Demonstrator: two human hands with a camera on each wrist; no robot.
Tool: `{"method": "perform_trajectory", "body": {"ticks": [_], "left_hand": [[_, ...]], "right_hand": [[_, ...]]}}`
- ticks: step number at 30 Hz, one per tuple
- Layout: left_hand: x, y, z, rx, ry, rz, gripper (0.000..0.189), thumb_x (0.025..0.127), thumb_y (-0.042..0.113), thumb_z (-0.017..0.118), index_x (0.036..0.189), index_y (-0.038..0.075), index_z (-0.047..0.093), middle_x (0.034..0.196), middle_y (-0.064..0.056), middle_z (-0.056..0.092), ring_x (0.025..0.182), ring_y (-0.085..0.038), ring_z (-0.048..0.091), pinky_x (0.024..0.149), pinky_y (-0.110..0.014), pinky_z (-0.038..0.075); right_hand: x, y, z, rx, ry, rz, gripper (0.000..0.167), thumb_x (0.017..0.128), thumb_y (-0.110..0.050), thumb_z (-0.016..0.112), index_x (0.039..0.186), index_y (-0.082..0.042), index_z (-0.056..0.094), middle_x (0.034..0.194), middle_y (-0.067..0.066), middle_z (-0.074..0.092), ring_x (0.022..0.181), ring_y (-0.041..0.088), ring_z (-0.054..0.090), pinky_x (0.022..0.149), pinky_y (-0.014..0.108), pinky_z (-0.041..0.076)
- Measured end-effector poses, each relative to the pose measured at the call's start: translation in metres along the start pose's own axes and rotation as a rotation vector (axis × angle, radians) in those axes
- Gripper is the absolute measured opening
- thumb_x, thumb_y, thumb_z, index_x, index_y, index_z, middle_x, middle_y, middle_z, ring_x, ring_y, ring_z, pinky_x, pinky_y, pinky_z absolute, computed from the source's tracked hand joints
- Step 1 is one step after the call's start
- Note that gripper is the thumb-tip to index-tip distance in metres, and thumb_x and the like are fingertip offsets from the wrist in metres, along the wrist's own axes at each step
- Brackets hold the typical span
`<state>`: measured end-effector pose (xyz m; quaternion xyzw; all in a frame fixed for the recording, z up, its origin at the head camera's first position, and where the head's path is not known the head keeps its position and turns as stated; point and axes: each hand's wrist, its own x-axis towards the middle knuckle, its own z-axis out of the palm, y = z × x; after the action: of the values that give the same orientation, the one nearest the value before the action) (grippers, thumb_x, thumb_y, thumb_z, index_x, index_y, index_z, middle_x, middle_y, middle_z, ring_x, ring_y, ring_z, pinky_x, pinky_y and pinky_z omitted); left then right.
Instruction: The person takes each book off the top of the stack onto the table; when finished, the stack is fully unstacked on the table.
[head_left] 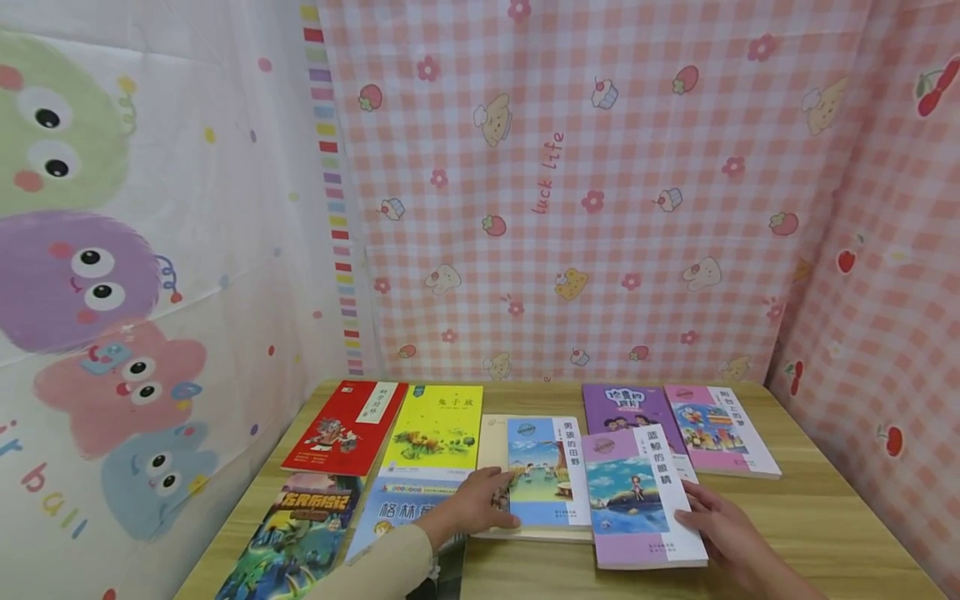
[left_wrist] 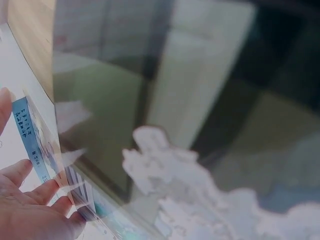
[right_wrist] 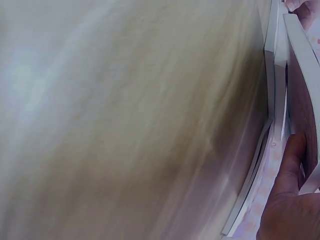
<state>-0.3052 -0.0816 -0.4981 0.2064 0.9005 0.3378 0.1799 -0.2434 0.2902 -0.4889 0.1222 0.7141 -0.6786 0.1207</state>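
My right hand (head_left: 723,529) grips the right edge of a pink-bordered book (head_left: 633,500) with a sea picture on its cover. In the right wrist view, that book (right_wrist: 302,95) is tilted up from the ones beneath, with a finger against its underside. A blue-covered book (head_left: 542,471) lies on a beige book (head_left: 491,433) to the left. Over the left side of this pair is my left hand (head_left: 483,500), fingers spread and touching the covers. The left wrist view shows its loosely extended fingers (left_wrist: 42,192) beside the blue cover.
Red (head_left: 345,429), yellow (head_left: 435,425), dark-green (head_left: 292,533) and light-blue (head_left: 397,504) books lie on the left of the wooden table (head_left: 832,533). A purple book (head_left: 630,404) and another pink-bordered book (head_left: 720,429) lie at the back right. Printed cloths (head_left: 585,242) surround the table.
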Motion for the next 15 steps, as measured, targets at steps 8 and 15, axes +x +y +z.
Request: {"method": "perform_trajectory", "body": {"ticks": [8, 15], "left_hand": [[0.000, 0.002, 0.001, -0.010, 0.002, -0.007, 0.073, 0.089, 0.028, 0.077, 0.151, 0.010, 0.042, 0.155, -0.020, 0.032, 0.143, -0.041, 0.026, 0.111, -0.059, 0.030], [-0.001, 0.000, 0.001, -0.003, 0.005, -0.010, 0.073, 0.089, 0.029, 0.077, 0.151, 0.010, 0.043, 0.155, -0.020, 0.032, 0.143, -0.041, 0.026, 0.111, -0.059, 0.029]], "right_hand": [[-0.014, 0.013, -0.018, 0.094, -0.012, 0.077, 0.070, 0.098, -0.001, 0.055, 0.155, 0.006, 0.015, 0.133, 0.026, 0.054, 0.097, 0.027, 0.066, 0.087, 0.046, 0.055], [-0.028, 0.026, -0.031, 0.119, -0.135, 0.154, 0.075, 0.101, -0.007, 0.053, 0.155, 0.007, 0.002, 0.119, 0.012, 0.065, 0.103, 0.029, 0.066, 0.091, 0.051, 0.052]]}}
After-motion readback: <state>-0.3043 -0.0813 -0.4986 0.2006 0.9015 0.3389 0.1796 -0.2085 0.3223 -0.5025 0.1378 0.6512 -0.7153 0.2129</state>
